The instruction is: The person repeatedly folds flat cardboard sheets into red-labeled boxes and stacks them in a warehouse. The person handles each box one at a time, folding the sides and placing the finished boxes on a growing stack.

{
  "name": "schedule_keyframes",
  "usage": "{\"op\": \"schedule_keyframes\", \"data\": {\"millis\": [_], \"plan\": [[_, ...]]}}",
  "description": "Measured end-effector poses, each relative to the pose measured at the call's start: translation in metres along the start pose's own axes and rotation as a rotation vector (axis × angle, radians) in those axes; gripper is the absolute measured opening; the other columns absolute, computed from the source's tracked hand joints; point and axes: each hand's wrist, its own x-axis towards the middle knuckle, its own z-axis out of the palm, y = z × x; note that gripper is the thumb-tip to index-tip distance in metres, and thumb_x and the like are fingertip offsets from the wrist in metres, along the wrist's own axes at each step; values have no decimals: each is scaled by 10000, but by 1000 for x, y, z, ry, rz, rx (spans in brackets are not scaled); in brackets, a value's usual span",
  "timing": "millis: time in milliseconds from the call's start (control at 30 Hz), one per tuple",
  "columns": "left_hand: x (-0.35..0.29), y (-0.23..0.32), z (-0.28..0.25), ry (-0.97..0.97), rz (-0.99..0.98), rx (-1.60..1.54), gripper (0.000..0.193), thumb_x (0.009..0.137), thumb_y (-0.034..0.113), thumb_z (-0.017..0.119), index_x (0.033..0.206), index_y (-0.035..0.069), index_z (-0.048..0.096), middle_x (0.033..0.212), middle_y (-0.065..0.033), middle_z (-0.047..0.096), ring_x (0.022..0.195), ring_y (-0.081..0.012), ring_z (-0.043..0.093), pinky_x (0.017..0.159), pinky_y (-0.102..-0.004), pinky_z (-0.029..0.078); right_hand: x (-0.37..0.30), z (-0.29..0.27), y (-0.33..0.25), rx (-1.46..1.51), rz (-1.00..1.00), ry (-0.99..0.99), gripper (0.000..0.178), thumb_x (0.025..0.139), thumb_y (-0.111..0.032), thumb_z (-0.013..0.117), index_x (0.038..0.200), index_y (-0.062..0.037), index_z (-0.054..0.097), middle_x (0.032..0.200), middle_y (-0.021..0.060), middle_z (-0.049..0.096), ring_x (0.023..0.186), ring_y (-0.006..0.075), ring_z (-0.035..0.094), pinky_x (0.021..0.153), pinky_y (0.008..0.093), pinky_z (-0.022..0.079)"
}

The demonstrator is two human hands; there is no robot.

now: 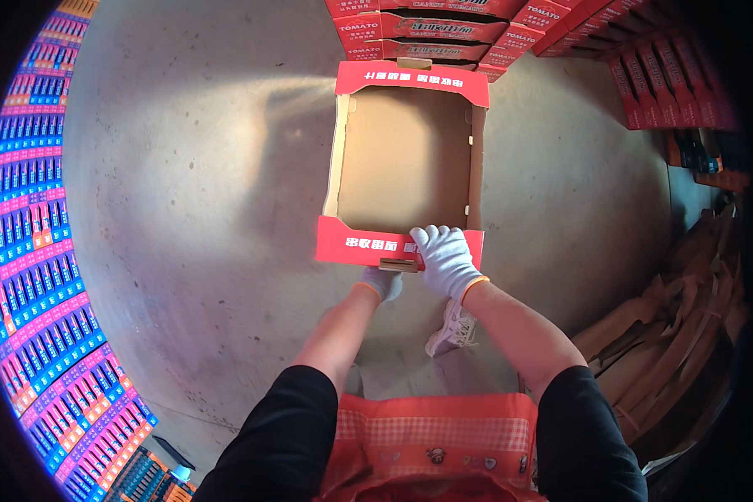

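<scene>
While both gloved hands work at its near wall, the box (404, 159) (an open cardboard tray, red outside, brown inside, empty) lies on the concrete floor (184, 209) straight ahead of the person. The right hand (446, 259) is curled over the top of that red near wall, fingers closed on its edge beside a small brown tab (399, 265). The left hand (382, 282) sits lower, under the wall's bottom edge, and mostly hidden by it, so I cannot tell how far it is open or what it grips. A likely slip, as I judge it: the near wall could spring outward or the tab pop loose if the right hand's pressure comes off unevenly, since the card looks thin and only folded. More red boxes (418, 33) are stacked just beyond, cut off by the frame; flattened brown card (669, 351) at right fades into shadow, and blue and pink packs (33, 251) curve along the left rim, too distorted to identify.
</scene>
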Motion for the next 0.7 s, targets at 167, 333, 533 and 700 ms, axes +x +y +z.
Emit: {"op": "schedule_keyframes", "data": {"millis": [167,333,533,700], "plan": [[-29,5,-1,20,-21,-146,458,856,234,546,1296,104,550,1337,-183,554,1250,-331,529,1047,-430,429,-1,-6,-1,-75,-8,-106,609,808,-275,687,1341,-109,442,1098,117,593,996,274,623,829,407,459],[-31,18,-31,-31,31,-37,464,868,283,558,1290,91,560,1279,-169,598,1191,-352,566,1011,-454,459,17,1,-9,-153,48,-254,626,825,-296,697,1359,-127,419,1131,110,579,1009,252,633,810,391,470],[-51,55,-46,-100,488,341,311,859,172,548,1149,74,601,1076,-127,636,825,-292,688,720,-413,562,33,21,-3,-129,136,-272,623,823,-222,663,1386,-147,407,1208,112,561,1102,271,594,901,420,435],[-137,104,-41,-92,39,-258,553,926,339,551,1387,40,486,1421,-203,498,1213,-381,552,1012,-454,464,-16,17,-21,81,170,205,564,799,-184,574,1345,-85,473,1279,175,510,1214,347,479,1053,478,341]]}}
